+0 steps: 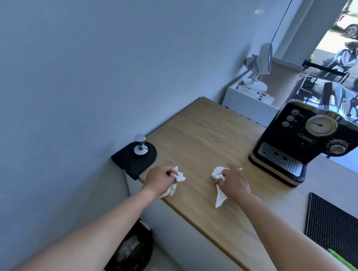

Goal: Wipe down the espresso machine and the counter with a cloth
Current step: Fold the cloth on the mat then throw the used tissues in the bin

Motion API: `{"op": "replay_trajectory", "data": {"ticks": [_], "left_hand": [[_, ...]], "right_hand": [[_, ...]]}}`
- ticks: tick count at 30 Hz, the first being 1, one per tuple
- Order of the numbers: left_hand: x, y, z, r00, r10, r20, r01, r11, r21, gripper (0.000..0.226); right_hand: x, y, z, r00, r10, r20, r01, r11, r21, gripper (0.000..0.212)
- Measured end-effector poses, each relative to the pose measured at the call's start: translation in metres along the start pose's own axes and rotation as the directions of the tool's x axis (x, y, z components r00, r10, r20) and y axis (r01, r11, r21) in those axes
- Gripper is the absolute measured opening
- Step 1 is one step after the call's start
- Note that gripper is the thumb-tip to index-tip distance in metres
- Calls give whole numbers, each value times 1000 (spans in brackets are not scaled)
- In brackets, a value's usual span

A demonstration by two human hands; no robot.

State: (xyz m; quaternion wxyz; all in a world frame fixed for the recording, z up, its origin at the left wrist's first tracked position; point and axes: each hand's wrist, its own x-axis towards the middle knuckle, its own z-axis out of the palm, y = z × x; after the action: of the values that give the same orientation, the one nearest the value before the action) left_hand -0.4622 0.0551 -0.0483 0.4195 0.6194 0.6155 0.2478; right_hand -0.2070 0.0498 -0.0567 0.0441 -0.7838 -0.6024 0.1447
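The black espresso machine (307, 141) with a round gauge and a perforated drip tray stands on the wooden counter (199, 134) at the right. My left hand (158, 179) is closed on a crumpled white cloth (177, 180) near the counter's left front corner. My right hand (235, 181) grips a second white cloth (218, 175), pressed on the counter just in front of the machine. A tail of that cloth trails toward the counter's front edge. Both hands rest on the wood, about a hand's width apart.
A steel tamper (140, 144) stands on a black mat (134, 158) at the counter's left corner by the wall. A black ribbed mat (333, 228) lies at the right. A waste bin (131, 251) sits on the floor below. A small fan (261, 63) stands behind.
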Motion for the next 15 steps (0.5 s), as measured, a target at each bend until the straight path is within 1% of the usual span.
{"op": "replay_trajectory", "data": {"ticks": [1, 3, 5, 7, 9, 12, 13, 15], "left_hand": [[-5, -6, -2, 1000, -21, -19, 21, 1000, -20, 10], [-19, -15, -7, 997, -51, -58, 49, 998, -40, 12], [-34, -23, -13, 991, -76, -106, 73, 997, -36, 13], [-52, -32, -18, 978, -128, -166, 118, 991, -68, 10], [-69, -44, -24, 956, -178, -232, 156, 981, -111, 8], [-93, -68, -34, 918, -248, -308, 210, 966, -153, 8], [-98, -76, -36, 904, -279, -324, 235, 957, -170, 10], [-111, -98, -40, 869, -344, -357, 285, 936, -208, 11]], "right_hand": [[-3, -7, 2, 999, -44, 13, 43, 999, 20, 18], [-13, -24, 4, 996, -84, 29, 81, 993, 90, 12], [-24, -41, 8, 990, -138, 6, 135, 976, 168, 9], [-37, -61, 16, 980, -201, 8, 190, 939, 288, 11], [-54, -85, 27, 960, -277, 38, 236, 875, 423, 13], [-85, -121, 52, 904, -423, 66, 317, 764, 562, 10], [-95, -130, 61, 880, -470, 77, 342, 737, 583, 12], [-113, -147, 86, 836, -537, 112, 388, 723, 572, 22]]}}
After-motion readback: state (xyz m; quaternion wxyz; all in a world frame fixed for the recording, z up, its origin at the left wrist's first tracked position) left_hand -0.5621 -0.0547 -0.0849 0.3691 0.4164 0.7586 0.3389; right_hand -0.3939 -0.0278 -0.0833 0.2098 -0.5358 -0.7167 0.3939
